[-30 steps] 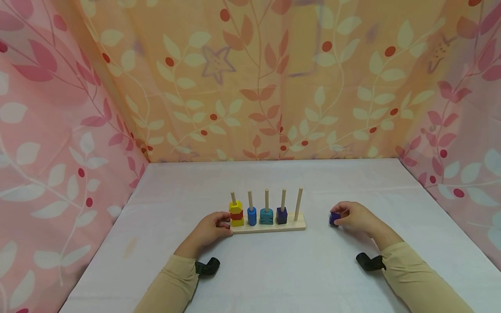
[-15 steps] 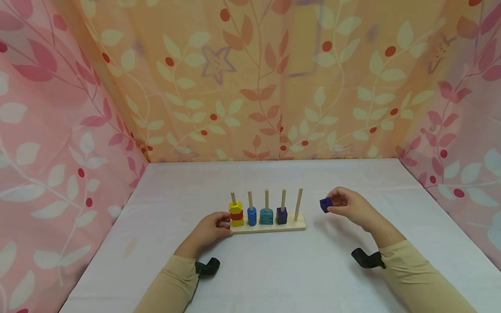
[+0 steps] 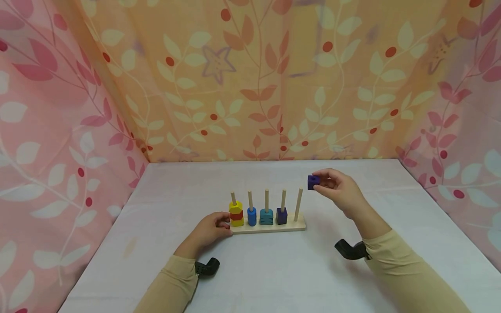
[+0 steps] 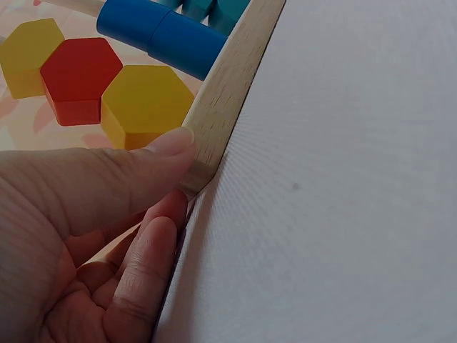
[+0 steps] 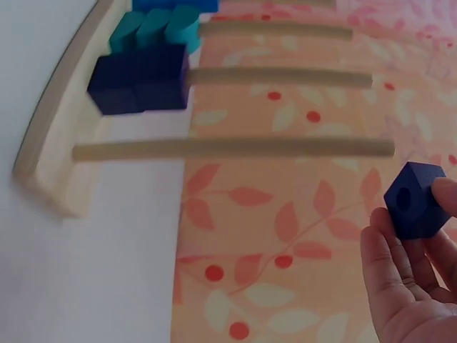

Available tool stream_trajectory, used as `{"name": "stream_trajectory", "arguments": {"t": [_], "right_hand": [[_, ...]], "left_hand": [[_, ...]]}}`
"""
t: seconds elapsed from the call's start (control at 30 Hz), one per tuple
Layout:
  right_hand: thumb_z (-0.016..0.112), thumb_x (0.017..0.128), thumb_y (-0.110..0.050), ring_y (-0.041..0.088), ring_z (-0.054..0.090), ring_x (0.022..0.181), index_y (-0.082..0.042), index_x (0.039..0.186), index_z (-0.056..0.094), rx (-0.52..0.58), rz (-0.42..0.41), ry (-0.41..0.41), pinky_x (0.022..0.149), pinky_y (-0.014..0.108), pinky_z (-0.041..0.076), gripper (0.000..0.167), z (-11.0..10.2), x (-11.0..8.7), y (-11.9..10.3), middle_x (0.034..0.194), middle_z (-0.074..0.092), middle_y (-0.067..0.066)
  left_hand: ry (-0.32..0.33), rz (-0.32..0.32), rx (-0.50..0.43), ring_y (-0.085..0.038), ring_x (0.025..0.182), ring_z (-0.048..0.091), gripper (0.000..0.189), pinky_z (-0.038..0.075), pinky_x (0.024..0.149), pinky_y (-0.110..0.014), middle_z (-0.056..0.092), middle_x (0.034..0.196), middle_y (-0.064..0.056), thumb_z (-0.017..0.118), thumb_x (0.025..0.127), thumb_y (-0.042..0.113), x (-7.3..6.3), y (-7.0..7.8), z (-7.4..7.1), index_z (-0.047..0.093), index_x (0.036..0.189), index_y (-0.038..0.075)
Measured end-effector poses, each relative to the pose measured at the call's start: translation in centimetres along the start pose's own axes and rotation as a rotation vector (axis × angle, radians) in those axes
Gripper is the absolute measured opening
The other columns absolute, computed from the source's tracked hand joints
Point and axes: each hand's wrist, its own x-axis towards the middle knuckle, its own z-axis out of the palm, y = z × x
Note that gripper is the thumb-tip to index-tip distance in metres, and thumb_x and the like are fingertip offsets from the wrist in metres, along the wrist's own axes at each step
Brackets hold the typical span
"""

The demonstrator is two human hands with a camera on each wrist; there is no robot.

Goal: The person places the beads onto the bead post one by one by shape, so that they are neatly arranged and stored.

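A wooden peg board (image 3: 270, 229) with several upright pegs stands on the table. My left hand (image 3: 206, 229) holds its left end, the thumb pressed on the base's edge in the left wrist view. My right hand (image 3: 341, 193) pinches a purple block (image 3: 312, 183) between thumb and fingers, raised near the top of the bare rightmost peg (image 3: 298, 204). A hole shows in the block's face in the right wrist view. Yellow and red hexagons (image 3: 236, 214) fill the leftmost peg. Beside them are blue cylinders (image 3: 252, 216), teal pieces (image 3: 266, 217) and purple blocks (image 3: 282, 216).
A white cloth covers the table (image 3: 176, 182). Patterned curtains stand behind it, with an orange one (image 3: 250, 87) at the back and pink ones on both sides. Each wrist carries a black camera mount (image 3: 351, 250).
My right hand has lifted the purple block off the table and carried it up and left, toward the rightmost peg. My left hand and the peg board have stayed put.
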Motion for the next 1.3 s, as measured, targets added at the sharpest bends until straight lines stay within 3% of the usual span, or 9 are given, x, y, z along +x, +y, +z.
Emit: {"name": "stream_trajectory", "arguments": {"t": [0.2,0.53,0.9,1.3], "right_hand": [[0.063,0.083,0.0,0.01,0.061,0.085,0.007,0.113,0.052,0.142,-0.064,-0.025,0.076,0.02,0.049,0.032,1.5,0.8,-1.1,0.104,0.054,0.021],[0.067,0.083,-0.008,0.024,0.059,0.091,-0.001,0.11,0.056,0.047,-0.079,-0.067,0.078,0.022,0.048,0.03,3.8,1.3,-1.7,0.104,0.06,0.016],[0.066,0.083,-0.01,0.024,0.056,0.087,-0.004,0.109,0.058,0.03,-0.052,-0.085,0.072,0.025,0.048,0.028,5.2,1.4,-1.6,0.1,0.061,0.012],[0.066,0.083,-0.008,0.024,0.058,0.089,-0.004,0.111,0.057,0.041,-0.015,-0.087,0.076,0.023,0.049,0.029,5.1,1.6,-1.6,0.104,0.06,0.014]], "left_hand": [[-0.008,0.012,-0.011,-0.013,0.088,0.055,0.051,0.047,0.081,-0.031,0.058,0.107,0.0,0.076,0.074,0.02,0.0,0.0,0.0,0.056,0.12,0.012],[0.0,0.022,-0.004,-0.013,0.088,0.057,0.05,0.048,0.082,-0.033,0.058,0.109,-0.002,0.075,0.075,0.019,-0.3,0.2,0.0,0.057,0.121,0.012],[0.004,0.008,0.01,-0.013,0.087,0.055,0.048,0.047,0.081,-0.032,0.058,0.107,0.0,0.076,0.074,0.022,-0.1,-0.2,-0.1,0.058,0.119,0.015],[0.0,0.012,-0.003,-0.014,0.087,0.054,0.05,0.047,0.08,-0.031,0.058,0.107,0.0,0.076,0.074,0.02,-0.1,-0.3,-0.1,0.057,0.12,0.012]]}}
